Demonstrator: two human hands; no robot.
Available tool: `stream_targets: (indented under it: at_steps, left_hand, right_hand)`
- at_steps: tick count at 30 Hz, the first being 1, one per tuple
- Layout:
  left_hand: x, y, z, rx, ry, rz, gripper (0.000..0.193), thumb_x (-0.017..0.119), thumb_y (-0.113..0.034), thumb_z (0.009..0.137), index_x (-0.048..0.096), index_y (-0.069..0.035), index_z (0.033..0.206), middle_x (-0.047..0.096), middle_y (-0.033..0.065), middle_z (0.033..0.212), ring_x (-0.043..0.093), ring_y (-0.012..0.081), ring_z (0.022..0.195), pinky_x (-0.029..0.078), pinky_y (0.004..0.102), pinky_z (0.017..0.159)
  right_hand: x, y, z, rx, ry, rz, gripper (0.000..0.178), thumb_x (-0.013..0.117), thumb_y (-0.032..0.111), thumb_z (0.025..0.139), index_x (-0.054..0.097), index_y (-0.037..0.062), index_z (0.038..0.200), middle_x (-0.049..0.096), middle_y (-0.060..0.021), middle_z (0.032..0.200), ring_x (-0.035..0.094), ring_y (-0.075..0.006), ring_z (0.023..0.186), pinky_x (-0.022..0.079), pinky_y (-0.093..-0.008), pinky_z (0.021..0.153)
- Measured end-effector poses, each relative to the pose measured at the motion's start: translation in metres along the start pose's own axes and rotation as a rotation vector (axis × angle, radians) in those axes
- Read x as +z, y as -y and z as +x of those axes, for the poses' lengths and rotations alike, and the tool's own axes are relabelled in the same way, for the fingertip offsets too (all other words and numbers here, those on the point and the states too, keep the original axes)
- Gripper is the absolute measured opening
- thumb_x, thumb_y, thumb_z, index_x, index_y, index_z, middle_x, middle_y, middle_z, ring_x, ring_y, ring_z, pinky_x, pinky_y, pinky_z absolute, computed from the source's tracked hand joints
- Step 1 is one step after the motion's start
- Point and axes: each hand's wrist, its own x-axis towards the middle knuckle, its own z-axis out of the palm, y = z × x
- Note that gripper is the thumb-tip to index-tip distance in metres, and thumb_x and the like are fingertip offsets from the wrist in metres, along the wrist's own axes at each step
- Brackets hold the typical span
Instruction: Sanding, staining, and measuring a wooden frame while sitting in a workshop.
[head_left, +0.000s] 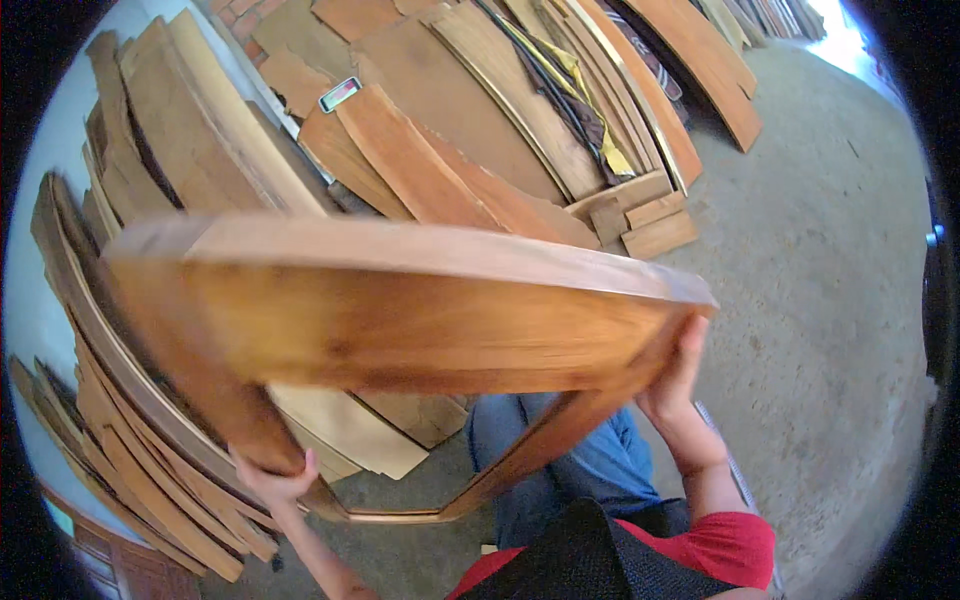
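A large brown wooden frame [430,335], with a wide panel-like top rail and an opening below it, is held up in front of my body. My left hand [272,478] grips its left side piece low down, with the thumb and fingers wrapped round the wood. At the upper right corner, my right hand [675,380] is closed on the frame's edge; part of its fingers is hidden behind the wood. The frame tilts slightly, and its far left end is blurred. Through the opening show pale boards and my blue jeans [600,450].
Boards [190,120] lean against the pale wall on the left. Beyond the frame lie stacked planks [410,160], a phone [340,95], a yellow and black cloth or strap [575,85] and short wood blocks [655,225]. Grey concrete floor [800,300] extends to the right.
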Motion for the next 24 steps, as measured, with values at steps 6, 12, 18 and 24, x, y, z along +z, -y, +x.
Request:
stream_targets:
  at_steps: [6, 12, 18, 24]
  left_hand:
    - [0.084, -0.085, 0.084, 0.251, 0.229, -0.349, 0.083, 0.082, -0.037, 0.047, 0.05, -0.002, 0.116, 0.063, 0.0164, 0.095, 0.065, 0.029, 0.085, 0.052, 0.0376, 0.075]
    - [0.168, -0.16, 0.117, 0.384, 0.586, -0.551, 0.08, 0.081, -0.038, 0.053, 0.048, -0.005, 0.118, 0.063, 0.0179, 0.097, 0.063, 0.0342, 0.088, 0.052, 0.0408, 0.078]
    - [0.263, -0.214, 0.094, 0.52, 0.807, -0.691, 0.077, 0.078, -0.043, 0.054, 0.049, -0.005, 0.115, 0.063, 0.0191, 0.096, 0.063, 0.0357, 0.085, 0.051, 0.0409, 0.075]
    - [0.313, -0.224, 0.037, 0.544, 1.066, -0.772, 0.086, 0.078, -0.045, 0.054, 0.045, 0.002, 0.12, 0.062, 0.0237, 0.099, 0.061, 0.0374, 0.09, 0.049, 0.0419, 0.081]
  right_hand:
    - [-0.065, 0.04, -0.052, -0.033, -0.487, 0.047, 0.079, 0.042, 0.067, 0.084, 0.034, 0.0084, 0.136, 0.042, -0.006, 0.134, 0.041, -0.0223, 0.123, 0.032, -0.0375, 0.104]
    - [-0.079, 0.058, -0.085, -0.151, -0.765, -0.136, 0.075, 0.042, 0.061, 0.088, 0.026, 0.0098, 0.141, 0.032, -0.0057, 0.142, 0.035, -0.0223, 0.128, 0.03, -0.0376, 0.106]
    - [-0.106, 0.07, -0.114, -0.146, -0.806, -0.291, 0.075, 0.041, 0.059, 0.089, 0.022, 0.0089, 0.142, 0.028, -0.0086, 0.143, 0.029, -0.0255, 0.131, 0.027, -0.0406, 0.108]
    - [-0.117, 0.066, -0.121, -0.126, -0.937, -0.364, 0.071, 0.044, 0.055, 0.09, 0.026, 0.008, 0.139, 0.031, -0.0094, 0.142, 0.036, -0.026, 0.127, 0.033, -0.0406, 0.104]
